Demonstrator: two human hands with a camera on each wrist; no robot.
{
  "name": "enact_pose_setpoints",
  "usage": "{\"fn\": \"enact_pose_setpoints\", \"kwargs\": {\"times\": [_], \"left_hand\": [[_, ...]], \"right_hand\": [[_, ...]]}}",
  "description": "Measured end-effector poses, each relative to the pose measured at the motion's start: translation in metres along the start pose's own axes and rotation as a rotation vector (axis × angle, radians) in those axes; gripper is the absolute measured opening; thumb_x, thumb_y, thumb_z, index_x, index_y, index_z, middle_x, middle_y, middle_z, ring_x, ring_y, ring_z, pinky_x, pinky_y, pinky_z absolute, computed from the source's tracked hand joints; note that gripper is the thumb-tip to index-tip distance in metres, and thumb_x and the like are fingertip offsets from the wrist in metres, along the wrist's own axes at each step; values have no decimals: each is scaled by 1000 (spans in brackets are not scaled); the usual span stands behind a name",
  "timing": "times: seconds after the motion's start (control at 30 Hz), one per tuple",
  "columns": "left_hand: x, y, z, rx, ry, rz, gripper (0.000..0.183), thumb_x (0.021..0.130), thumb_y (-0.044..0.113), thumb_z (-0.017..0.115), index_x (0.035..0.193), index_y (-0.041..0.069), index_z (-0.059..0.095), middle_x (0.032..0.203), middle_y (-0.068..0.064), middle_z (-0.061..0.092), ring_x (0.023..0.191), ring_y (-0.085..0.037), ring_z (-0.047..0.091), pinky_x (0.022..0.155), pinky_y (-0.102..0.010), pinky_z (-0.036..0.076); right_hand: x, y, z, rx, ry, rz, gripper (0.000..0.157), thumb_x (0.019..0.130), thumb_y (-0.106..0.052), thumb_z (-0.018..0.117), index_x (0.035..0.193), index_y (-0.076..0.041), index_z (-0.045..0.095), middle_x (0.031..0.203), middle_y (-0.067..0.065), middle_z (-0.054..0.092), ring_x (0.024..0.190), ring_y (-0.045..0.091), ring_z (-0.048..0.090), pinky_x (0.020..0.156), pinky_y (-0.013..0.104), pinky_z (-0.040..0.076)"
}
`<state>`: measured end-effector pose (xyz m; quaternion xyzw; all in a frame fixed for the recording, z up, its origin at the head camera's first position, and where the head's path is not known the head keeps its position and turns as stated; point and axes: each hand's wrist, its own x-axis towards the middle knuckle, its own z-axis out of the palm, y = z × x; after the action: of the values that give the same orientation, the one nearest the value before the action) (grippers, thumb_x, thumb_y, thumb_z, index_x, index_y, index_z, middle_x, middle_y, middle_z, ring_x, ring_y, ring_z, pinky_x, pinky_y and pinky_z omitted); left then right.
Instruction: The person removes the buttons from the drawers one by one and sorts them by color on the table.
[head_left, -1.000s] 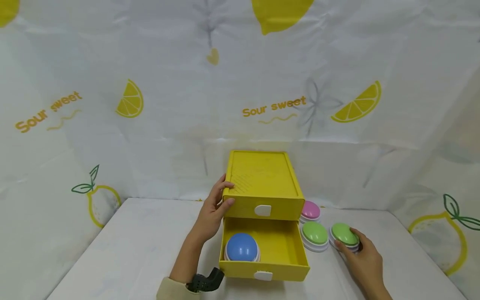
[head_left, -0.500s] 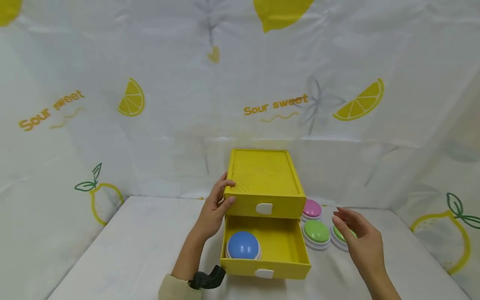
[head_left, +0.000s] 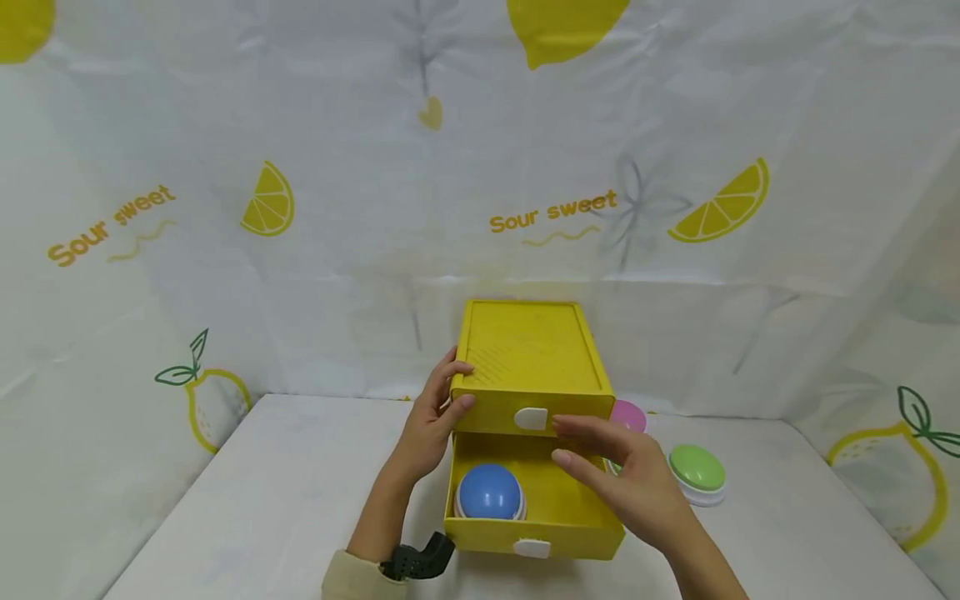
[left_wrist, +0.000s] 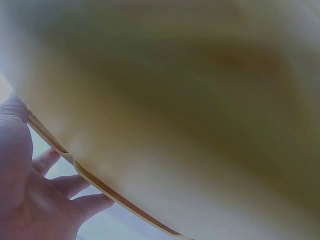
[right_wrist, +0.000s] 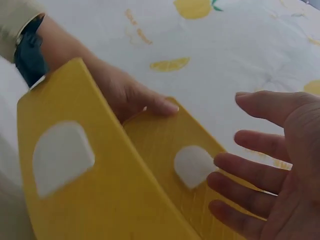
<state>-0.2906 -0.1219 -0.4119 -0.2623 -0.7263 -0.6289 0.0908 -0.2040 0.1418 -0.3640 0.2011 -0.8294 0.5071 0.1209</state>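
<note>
A yellow two-drawer box stands on the table in the head view. Its lower drawer is pulled out, with a blue dome button on a white base in its left part. My left hand grips the upper left corner, thumb on the front and fingers along the side and top. In front of the box, over the right part of the drawer, my right hand holds nothing. In the right wrist view its fingers are spread near the upper drawer's white tab.
Right of the box sits a green dome button. A pink one stands farther back beside the box. Another green button is mostly hidden behind the right hand. A white printed cloth hangs behind the table.
My right hand has let go of the rightmost green button, lifted, and moved left to the front of the box. The left hand keeps its grip on the corner.
</note>
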Motion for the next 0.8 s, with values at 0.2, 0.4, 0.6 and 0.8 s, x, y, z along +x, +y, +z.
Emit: {"fn": "enact_pose_setpoints", "kwargs": {"times": [0.2,0.4,0.6,0.8], "left_hand": [[-3,-1,-1,1,3,0,33,107,21,51,139,19,43,172,-2,10,154,-36,30,116,-58,39],[-3,-3,-2,11,8,10,33,107,22,51,139,20,44,172,-2,12,156,-33,25,119,-59,34],[-2,-1,-3,13,6,22,33,107,21,51,139,19,44,172,-1,12,156,-32,24,119,-59,34],[0,-1,-3,4,-3,20,34,107,21,51,140,20,43,172,0,12,157,-30,24,119,-59,35]], "right_hand": [[14,-17,20,137,-138,73,36,92,-27,75,125,-14,70,124,8,73,110,24,72,89,23,59],[20,-12,36,122,-220,154,40,92,-34,74,126,-14,69,124,7,73,113,22,70,96,32,58],[23,-1,47,19,-349,142,42,94,-41,70,126,-14,70,125,4,72,116,23,68,99,44,56],[24,0,51,0,-481,196,47,95,-46,67,133,-17,65,134,4,67,123,29,62,103,59,50]]}}
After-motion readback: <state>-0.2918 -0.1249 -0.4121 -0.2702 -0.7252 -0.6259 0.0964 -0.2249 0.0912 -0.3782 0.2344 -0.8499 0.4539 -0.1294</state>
